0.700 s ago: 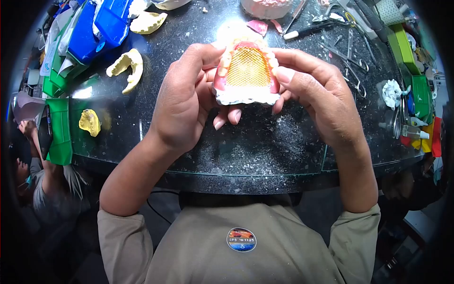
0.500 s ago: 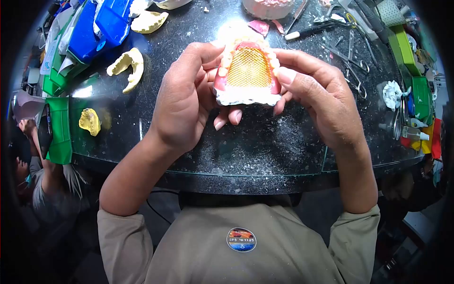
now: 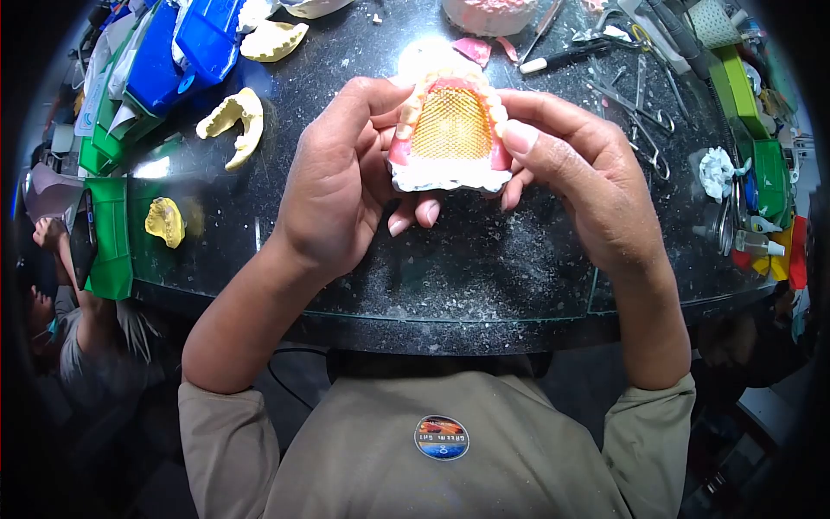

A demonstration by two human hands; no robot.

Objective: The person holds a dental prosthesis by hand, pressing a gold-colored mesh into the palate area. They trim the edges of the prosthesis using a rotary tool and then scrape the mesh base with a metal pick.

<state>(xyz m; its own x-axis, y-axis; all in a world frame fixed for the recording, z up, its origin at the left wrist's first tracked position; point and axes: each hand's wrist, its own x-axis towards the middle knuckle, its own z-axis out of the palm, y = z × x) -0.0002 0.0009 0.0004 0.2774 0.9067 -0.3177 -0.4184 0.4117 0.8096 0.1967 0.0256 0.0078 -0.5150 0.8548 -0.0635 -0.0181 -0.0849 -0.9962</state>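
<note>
Between my two hands, above the dark bench, is a dental model [image 3: 454, 176] of white plaster. On it sits an arch of teeth [image 3: 406, 117] in pink wax, with a gold mesh plate [image 3: 454, 125] across the palate. My left hand [image 3: 333, 173] is closed around the model's left side, thumb and forefinger near the front teeth, other fingertips showing below. My right hand [image 3: 588, 164] grips the opposite side, its thumb lying against the back teeth. The model's underside is hidden. Bright glare washes out the area just beyond the front teeth.
Yellowish plaster pieces [image 3: 246, 121] lie to the left, near blue bins [image 3: 203, 43] and a green bin [image 3: 108, 238]. Pink wax scraps [image 3: 473, 50] and a round plaster model [image 3: 490, 15] are at the back. Scissors [image 3: 640, 108] and a black-handled knife [image 3: 566, 59] lie right. White dust covers the bench [image 3: 450, 294].
The dental model has tilted slightly in my hands, and the glare on the gold mesh has shifted. Both hands keep their hold in nearly the same place.
</note>
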